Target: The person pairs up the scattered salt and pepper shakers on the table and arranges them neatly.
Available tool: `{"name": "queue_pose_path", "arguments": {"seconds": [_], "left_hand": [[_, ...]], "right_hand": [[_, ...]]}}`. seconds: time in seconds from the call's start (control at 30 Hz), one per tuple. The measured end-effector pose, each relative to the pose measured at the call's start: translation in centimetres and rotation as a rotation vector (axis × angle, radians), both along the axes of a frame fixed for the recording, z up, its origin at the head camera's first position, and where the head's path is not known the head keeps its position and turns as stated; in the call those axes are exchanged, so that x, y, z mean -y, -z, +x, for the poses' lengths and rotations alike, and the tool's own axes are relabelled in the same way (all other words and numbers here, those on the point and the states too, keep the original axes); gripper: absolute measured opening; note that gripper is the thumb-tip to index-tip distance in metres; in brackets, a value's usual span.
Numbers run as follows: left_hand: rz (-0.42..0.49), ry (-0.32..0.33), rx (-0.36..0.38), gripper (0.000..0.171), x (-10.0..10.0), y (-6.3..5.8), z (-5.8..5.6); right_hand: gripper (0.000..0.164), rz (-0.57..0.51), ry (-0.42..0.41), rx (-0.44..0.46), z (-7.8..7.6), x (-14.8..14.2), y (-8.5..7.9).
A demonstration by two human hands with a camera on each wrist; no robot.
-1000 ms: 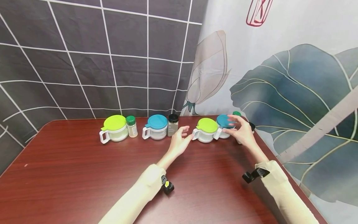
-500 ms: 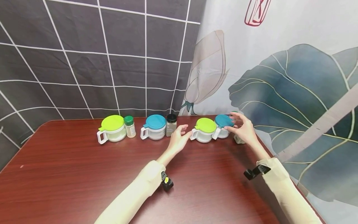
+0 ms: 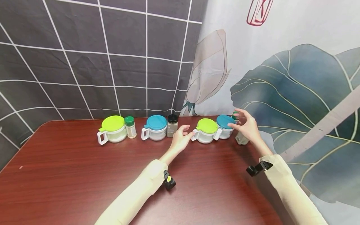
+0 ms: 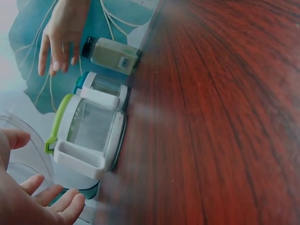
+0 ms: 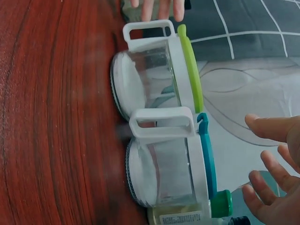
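Observation:
My left hand (image 3: pixel 180 140) is beside the white handle of the green-lidded glass seasoning jar (image 3: pixel 206 132). Its fingers are relaxed and hold nothing; in the left wrist view they stand apart from the jar. Over the right side of the blue-lidded seasoning jar (image 3: pixel 224 128) hovers my right hand (image 3: pixel 248 126), thumb and fingers spread with nothing between them. Just behind its fingers shows the green cap of a small spice bottle (image 5: pixel 221 203). Below the right hand a black-capped spice bottle (image 4: pixel 114 55) stands at the row's right end, its cap hidden in the head view.
Farther left along the back edge stand another green-lidded jar (image 3: pixel 113 129), a green-capped shaker (image 3: pixel 130 127), a second blue-lidded jar (image 3: pixel 156 127) and a black-capped bottle (image 3: pixel 172 126). A dark grid-patterned cloth (image 3: pixel 126 72) and a white floral cloth (image 3: pixel 216 68) hang behind the table (image 3: pixel 112 175).
My right hand has shifted slightly right, off the blue lid, and its fingers have spread, so more of the green cap shows. The left hand has hardly moved; the jars stay put.

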State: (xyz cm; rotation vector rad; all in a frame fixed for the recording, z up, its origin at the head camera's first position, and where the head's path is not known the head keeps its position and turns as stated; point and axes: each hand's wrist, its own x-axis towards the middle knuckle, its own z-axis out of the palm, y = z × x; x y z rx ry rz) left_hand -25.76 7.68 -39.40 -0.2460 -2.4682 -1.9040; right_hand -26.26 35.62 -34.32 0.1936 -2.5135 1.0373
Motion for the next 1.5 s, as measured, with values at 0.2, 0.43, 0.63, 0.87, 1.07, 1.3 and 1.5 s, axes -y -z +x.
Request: {"name": "queue_pose_path", "arguments": {"seconds": [0.2,0.43,0.63,0.87,1.07,1.3,1.5], "left_hand": [[0.002,-0.001,-0.013,0.046,-0.3,0.1,-0.1],[0.003,-0.002,0.0,0.047,-0.7,0.4,-0.3],[0.023,0.016,0.0,0.048,-0.9,0.5,-0.5],[0.03,0.002,0.01,0.046,-1.2,0.8,-0.8],[0.047,-0.003,0.005,0.044,-1.4,1.1,-0.8],[0.066,0.007,-0.022,0.041,-1.7,1.5,-0.9],[0.076,-0.001,-0.027,0.039,-1.9,1.6,-1.0]], "right_hand": [[0.068,-0.001,-0.001,0.003,-0.6,-0.4,-0.2],[0.068,0.01,0.015,0.02,-1.1,-0.8,0.0],[0.068,0.006,0.018,0.018,-1.6,-1.3,-0.1],[0.068,0.009,0.033,0.061,-2.2,-2.2,-0.3],[0.069,0.014,0.03,0.077,-2.5,-2.8,-0.3],[0.07,0.016,0.038,0.111,-3.1,-3.5,-0.6],[0.074,0.047,-0.001,0.173,-4.0,-4.4,-1.2]]}}
